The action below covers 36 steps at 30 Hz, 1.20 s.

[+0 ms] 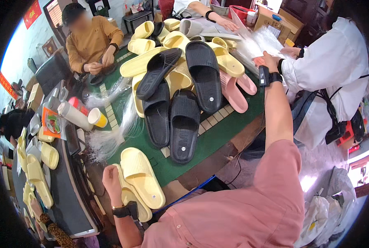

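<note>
Head view: left hand (111,180) clasps yellow slippers (141,182); right hand's (264,62) fingers hidden.

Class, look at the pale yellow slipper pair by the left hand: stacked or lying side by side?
Stacked. One pale yellow slipper lies on the other, whose edge shows beneath; the left hand touches them.

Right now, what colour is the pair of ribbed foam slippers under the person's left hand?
Pale yellow slippers, left hand gripping their edge; head view.
</note>
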{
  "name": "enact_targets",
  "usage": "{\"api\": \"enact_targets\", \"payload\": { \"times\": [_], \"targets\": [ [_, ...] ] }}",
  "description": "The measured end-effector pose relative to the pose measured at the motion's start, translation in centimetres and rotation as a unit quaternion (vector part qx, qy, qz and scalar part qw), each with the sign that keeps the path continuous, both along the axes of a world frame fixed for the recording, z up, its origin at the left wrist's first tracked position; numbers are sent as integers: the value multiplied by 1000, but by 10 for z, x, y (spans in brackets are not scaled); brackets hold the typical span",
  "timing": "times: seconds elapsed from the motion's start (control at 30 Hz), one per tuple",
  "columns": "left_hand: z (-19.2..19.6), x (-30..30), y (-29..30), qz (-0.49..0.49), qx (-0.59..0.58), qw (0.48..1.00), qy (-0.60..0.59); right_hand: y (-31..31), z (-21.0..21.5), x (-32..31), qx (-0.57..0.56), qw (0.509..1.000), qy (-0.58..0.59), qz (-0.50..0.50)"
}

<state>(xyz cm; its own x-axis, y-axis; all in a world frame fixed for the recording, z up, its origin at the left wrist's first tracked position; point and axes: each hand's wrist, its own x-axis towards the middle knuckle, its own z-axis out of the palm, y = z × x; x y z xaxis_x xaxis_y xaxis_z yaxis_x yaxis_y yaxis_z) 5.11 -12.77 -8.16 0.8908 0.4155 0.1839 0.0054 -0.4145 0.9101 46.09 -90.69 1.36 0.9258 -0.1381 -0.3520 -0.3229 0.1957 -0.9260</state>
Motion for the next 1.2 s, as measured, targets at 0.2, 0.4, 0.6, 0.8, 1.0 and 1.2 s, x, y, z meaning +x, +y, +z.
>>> {"api": "enact_targets", "payload": {
  "times": [0.2, 0.4, 0.6, 0.8, 1.0, 1.2],
  "targets": [
    [1, -27, 1, 35, 8, 999, 6, 199, 11, -85, -43, 990, -132, -14],
    [6, -9, -8, 13, 8, 1000, -26, 321, 59, -214, -37, 937, -259, 230],
    [7, -14, -4, 20, -64, 998, 3, 491, 34, -311, -183, 823, -320, 432],
    [5, -9, 0, 13, -115, 993, -5, 620, -49, -306, -252, 735, -469, 420],
    [4, -14, 0, 38, -107, 993, -28, 652, -76, -311, -251, 744, -422, 453],
    [2, -15, -11, 51, -57, 995, -60, 642, -77, -317, -219, 783, -398, 426]
  ]
}}
